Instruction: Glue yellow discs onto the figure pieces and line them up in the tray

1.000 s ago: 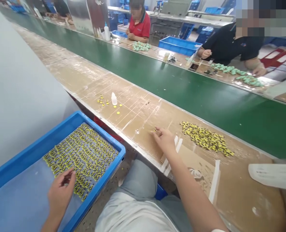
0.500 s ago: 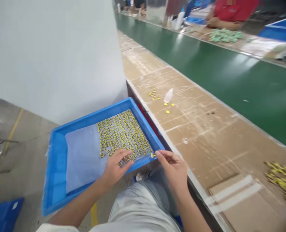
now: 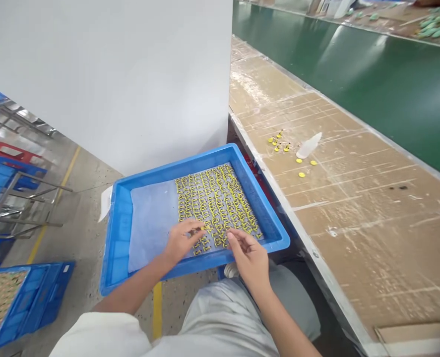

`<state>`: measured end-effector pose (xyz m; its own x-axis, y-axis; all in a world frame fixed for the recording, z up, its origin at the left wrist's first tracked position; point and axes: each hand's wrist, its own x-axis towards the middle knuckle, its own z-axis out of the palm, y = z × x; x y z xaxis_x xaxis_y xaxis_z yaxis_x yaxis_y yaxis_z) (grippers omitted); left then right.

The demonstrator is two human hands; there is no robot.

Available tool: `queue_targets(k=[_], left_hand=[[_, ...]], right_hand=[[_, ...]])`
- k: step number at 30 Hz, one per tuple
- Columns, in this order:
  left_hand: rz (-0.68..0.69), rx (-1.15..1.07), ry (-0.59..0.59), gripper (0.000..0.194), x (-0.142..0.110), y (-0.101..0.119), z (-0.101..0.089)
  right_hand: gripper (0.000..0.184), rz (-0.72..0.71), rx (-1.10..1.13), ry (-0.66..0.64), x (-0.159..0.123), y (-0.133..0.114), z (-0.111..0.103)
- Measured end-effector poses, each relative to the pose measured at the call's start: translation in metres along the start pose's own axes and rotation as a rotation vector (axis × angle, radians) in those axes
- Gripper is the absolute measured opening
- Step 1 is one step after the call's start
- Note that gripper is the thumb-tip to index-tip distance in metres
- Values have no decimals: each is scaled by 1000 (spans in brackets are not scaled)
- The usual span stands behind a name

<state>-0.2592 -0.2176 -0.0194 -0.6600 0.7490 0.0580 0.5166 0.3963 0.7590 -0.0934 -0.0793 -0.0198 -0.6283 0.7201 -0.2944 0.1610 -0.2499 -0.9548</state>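
Observation:
On my lap sits a blue plastic tray lined with a pale blue sheet. Close rows of small yellow-and-black parts cover the sheet's right side. My left hand rests with its fingertips at the near edge of the rows, and I cannot tell whether it pinches a part. My right hand hangs just over the tray's near right corner of the rows, thumb and forefinger pinched together on what appears to be a small yellow part.
A long work table with a cardboard-covered top runs along the right, carrying several yellow discs and a white plastic bottle. A green belt lies beyond it. A white partition stands ahead, with a blue crate at lower left.
My view has swung left, away from the table. My right hand has come from the table to the tray, and the loose pile of parts on the table has left the frame.

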Motion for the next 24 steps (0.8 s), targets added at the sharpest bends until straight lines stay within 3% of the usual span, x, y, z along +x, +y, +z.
queue_targets(k=[4,9,14,24], left_hand=[[-111,138,-27,22,18,-56,-20],[-159,237,-133,22,28,-96,-15],[-115,260,-191,25,29,-111,-3],[-97,270,-124,25,27,-117,-2]], right_hand=[[45,-20,-153,50,-1,7,-13],[42,-48,-198,48,-2,11,-19],[40,-44,-196,43,-3,12,-18],[38,-56,-179,45,-3,13,-18]])
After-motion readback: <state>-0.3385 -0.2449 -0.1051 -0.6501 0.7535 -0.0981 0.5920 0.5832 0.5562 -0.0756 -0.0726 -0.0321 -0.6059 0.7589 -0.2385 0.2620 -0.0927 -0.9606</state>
